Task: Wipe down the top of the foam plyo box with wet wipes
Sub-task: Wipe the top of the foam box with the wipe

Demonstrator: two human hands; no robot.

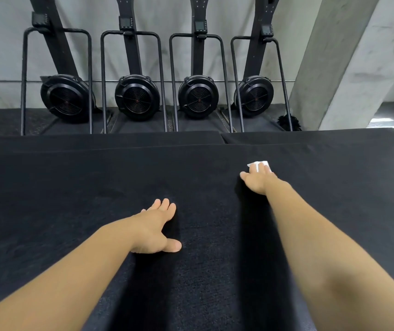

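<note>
- R hand (260, 179) flat, fingers straight, pressing wet wipe (259, 163) onto plyo box (95, 187) top, near box's far edge, right of centre.
- L hand (157, 225) released, palm down mid-box, gripping nothing.
- Progress: wiping prob underway; no damp streaks visible, so done vs left unclear.

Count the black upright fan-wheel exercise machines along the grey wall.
4, in a row against the grey concrete wall: leftmost machine, second machine, third machine, rightmost machine. More may sit outside the frame.
</note>
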